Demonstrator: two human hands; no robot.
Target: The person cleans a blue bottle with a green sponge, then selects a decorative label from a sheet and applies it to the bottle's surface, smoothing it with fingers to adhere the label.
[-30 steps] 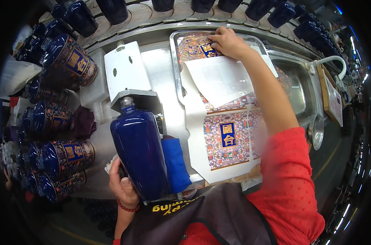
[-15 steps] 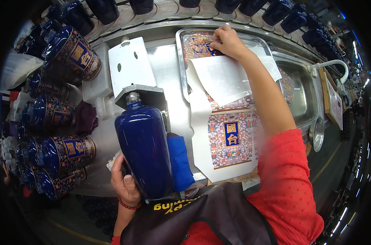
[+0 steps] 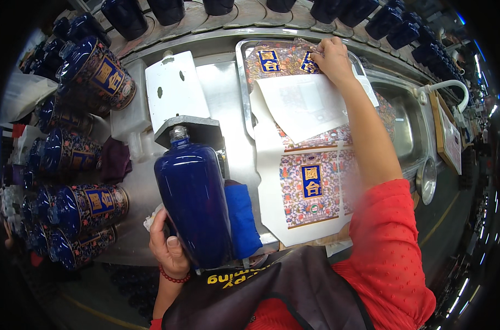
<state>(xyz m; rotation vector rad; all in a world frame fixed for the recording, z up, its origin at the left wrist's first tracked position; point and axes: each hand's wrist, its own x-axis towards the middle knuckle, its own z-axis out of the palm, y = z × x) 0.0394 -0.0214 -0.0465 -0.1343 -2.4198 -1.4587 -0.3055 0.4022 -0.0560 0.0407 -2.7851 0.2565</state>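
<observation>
A plain glossy dark blue bottle (image 3: 192, 201) rests with its neck on a grey angled bracket (image 3: 186, 122) and its base close against my apron. Beside its lower left side is my left hand (image 3: 170, 250), fingers curled around a crumpled white cloth (image 3: 152, 219), mostly hidden. My right hand (image 3: 333, 59) reaches far forward into a clear tray (image 3: 243, 82), its fingers pinching the edge of a floral decal (image 3: 285, 61) with dark blue and gold panels. White backing paper (image 3: 302, 104) lies across the tray. Nearer me lies a printed decal sheet (image 3: 311, 206).
Several decorated blue bottles (image 3: 98, 203) stand at the left. A blue cloth (image 3: 241, 220) hangs by the plain bottle. A metal sink (image 3: 404, 129) with a white faucet (image 3: 453, 88) is at the right. Plain blue bottles (image 3: 219, 6) line a conveyor along the back.
My right hand has shifted right along the tray, uncovering more of the decal's panels. Bottles on the back conveyor have moved right. My left hand stays put.
</observation>
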